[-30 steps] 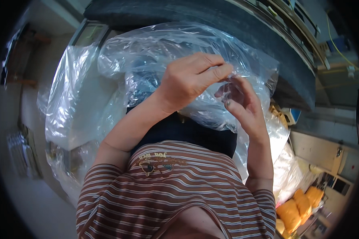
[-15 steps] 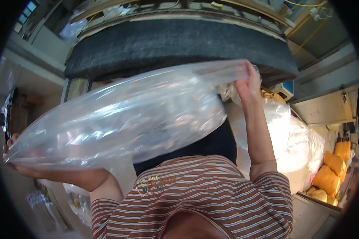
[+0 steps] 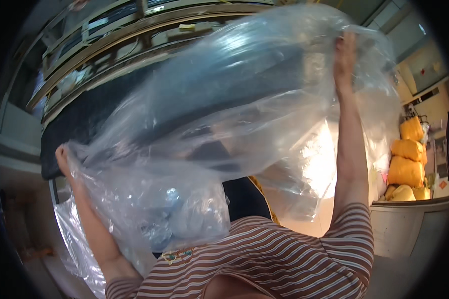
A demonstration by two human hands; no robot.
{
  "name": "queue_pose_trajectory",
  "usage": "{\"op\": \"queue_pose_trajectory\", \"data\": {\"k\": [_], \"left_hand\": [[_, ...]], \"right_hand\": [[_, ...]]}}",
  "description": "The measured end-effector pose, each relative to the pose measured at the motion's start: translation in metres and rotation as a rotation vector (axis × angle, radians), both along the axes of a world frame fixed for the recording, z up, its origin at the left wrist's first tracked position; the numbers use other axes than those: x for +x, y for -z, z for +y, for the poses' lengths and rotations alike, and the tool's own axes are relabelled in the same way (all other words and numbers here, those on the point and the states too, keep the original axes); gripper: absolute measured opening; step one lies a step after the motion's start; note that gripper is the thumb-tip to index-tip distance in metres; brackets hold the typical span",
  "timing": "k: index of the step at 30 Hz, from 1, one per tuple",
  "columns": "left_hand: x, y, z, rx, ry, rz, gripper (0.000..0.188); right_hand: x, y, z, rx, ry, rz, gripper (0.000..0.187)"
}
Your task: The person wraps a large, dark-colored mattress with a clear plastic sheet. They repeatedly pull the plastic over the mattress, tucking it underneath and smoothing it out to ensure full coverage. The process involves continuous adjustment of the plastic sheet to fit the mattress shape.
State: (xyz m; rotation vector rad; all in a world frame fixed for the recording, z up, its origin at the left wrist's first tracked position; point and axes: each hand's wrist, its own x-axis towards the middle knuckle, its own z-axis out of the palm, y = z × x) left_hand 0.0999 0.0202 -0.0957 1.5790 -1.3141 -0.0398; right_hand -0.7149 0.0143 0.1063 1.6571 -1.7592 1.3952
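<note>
A large clear plastic bag (image 3: pixel 224 84) is spread wide and billowing between my raised hands, its creased lower part hanging in front of my body. At its left end, my left hand (image 3: pixel 63 160) is closed on a gathered edge of the film. Farther out on the right, my right hand (image 3: pixel 345 62) is raised with its fingers close together on the film, slightly blurred. Through the film a dark padded surface (image 3: pixel 80 112) shows behind the bag.
Beyond the dark surface runs a wooden-railed frame (image 3: pixel 124 32) with a small yellow item (image 3: pixel 187 27) on it. Stacked yellow bundles (image 3: pixel 406 159) stand at the right above a pale cabinet (image 3: pixel 396 226). Shiny plastic film (image 3: pixel 77 239) hangs at the lower left.
Both hands have moved up and away from my body, the left one inward too. The bag has gone from a long narrow roll to a wide, puffed sheet. My view has turned.
</note>
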Motion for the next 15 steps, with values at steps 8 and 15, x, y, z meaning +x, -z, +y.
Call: {"op": "queue_pose_trajectory", "data": {"k": [8,15], "left_hand": [[0.170,-0.037,0.073,0.357,-0.275,-0.436,0.030],[0.253,-0.053,-0.010,0.502,-0.428,-0.641,0.037]], "right_hand": [[-0.056,0.124,-0.079,0.617,0.354,0.267,0.047],[-0.047,0.094,-0.083,0.492,0.051,0.499,0.026]]}}
